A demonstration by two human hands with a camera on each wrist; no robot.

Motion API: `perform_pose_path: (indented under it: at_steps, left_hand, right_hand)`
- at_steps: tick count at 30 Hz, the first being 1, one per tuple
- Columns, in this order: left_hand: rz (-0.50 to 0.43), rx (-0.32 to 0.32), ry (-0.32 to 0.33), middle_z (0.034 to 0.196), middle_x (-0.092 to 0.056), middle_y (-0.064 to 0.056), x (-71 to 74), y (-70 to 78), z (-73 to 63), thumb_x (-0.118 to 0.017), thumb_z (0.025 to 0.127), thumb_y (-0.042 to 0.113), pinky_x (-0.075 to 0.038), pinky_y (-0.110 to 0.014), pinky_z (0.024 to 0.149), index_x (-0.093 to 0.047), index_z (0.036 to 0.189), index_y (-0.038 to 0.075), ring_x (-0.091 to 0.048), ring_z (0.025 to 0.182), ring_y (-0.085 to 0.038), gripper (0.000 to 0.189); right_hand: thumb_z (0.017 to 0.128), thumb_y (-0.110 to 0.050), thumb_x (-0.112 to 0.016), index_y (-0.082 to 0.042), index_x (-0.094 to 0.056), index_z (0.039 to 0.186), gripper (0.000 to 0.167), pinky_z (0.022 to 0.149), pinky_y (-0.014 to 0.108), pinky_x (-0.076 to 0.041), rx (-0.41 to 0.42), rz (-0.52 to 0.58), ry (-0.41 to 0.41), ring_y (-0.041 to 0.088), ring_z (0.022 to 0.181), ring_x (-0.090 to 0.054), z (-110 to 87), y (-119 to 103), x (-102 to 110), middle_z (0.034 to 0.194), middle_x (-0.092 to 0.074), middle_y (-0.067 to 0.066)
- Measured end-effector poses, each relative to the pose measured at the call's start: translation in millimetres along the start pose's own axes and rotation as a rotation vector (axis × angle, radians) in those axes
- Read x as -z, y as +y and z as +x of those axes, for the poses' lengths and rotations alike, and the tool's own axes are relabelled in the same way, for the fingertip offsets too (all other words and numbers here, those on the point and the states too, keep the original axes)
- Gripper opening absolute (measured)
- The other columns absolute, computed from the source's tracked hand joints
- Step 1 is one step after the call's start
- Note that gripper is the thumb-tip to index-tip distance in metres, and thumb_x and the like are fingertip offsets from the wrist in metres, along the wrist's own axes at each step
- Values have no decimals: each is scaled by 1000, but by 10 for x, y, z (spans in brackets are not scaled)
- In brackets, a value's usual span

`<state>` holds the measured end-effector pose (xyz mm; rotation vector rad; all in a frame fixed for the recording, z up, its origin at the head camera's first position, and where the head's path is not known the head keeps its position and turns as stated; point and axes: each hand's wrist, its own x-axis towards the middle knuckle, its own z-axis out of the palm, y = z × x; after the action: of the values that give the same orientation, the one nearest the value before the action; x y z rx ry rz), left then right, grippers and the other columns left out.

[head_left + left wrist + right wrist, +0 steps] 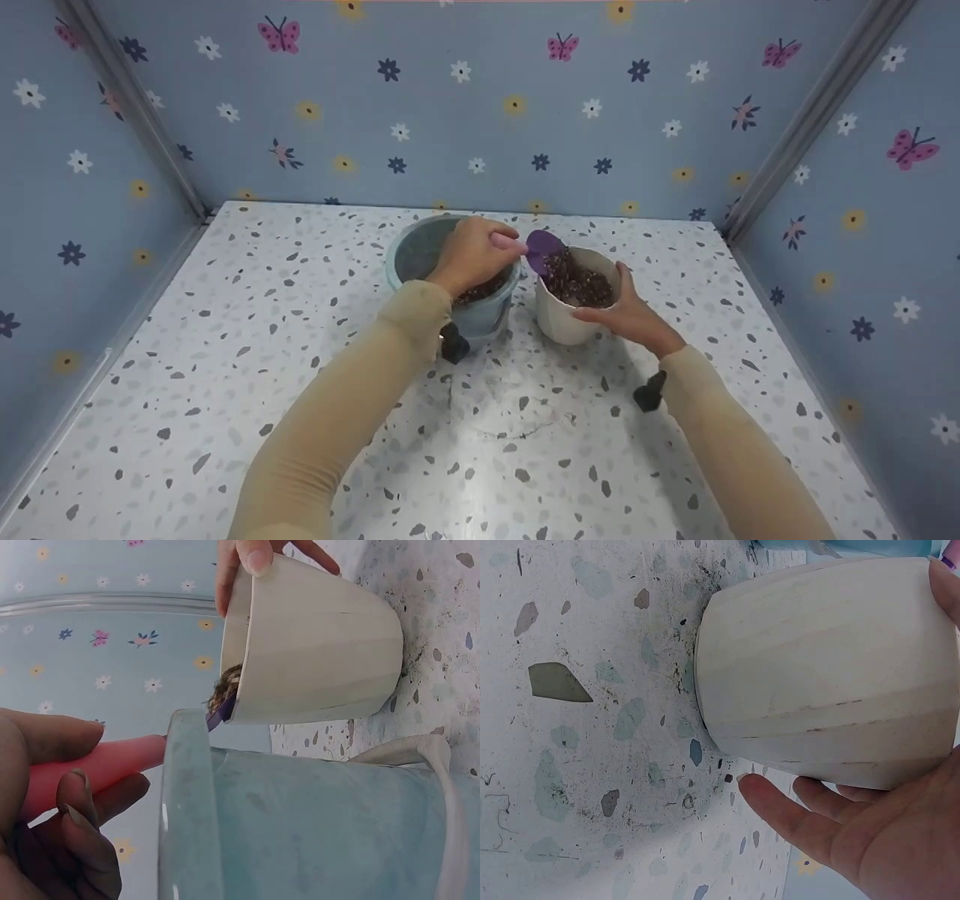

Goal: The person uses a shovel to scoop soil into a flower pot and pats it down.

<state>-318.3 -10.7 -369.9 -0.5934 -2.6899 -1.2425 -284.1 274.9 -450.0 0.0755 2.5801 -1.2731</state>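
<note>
My left hand point(476, 251) grips the pink handle point(112, 769) of a small trowel above the rim of a light blue bucket point(480, 319). The trowel's purple blade point(541, 251) overlaps the left rim of a white plant pot point(562, 322), with dark soil point(581, 285) at its tip. Inside the bucket more soil point(484, 290) shows, partly hidden by my left hand. My right hand point(630, 311) holds the pot from its right side, thumb at the near rim and fingers spread along the wall. The pot stands upright on the table.
The bucket's pale handle point(450, 817) hangs down its side. Bits of soil lie scattered on the speckled white table point(225, 375). Blue panels point(480, 112) with flowers and butterflies enclose the back and both sides. A small black device point(649, 391) sits at each wrist.
</note>
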Motion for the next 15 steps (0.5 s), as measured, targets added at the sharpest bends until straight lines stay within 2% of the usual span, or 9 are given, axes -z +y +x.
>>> perform_pose_path:
  at_steps: [7, 11, 15]
  left_hand:
    - [90, -52, 11, 111, -73, -2, -13, 14, -12, -69, 88, 21, -49, -35, 91, -77, 112, 13, -66, 107, -22, 27]
    - [167, -128, 15, 112, -73, -2, -9, 24, -33, -67, 90, 21, -52, -39, 86, -77, 114, 15, -67, 104, -25, 26]
    - [245, -214, 29, 106, -74, -2, -22, 46, -63, -66, 92, 22, -54, -43, 77, -77, 112, 19, -69, 94, -28, 23]
  right_hand:
    - [71, -66, -78, -21, 24, 154, 139, 113, 61, -17, 23, 5, -3, 39, 148, -8, -1, 15, -9, 163, 6, 20]
    - [71, -64, -79, -19, 23, 154, 139, 113, 60, -16, 32, 10, 2, 38, 148, -7, 15, 15, 5, 163, 6, 19]
    - [72, -64, -79, -17, 22, 154, 139, 113, 60, -14, 35, 5, 6, 38, 148, -7, 29, 15, 10, 163, 4, 20]
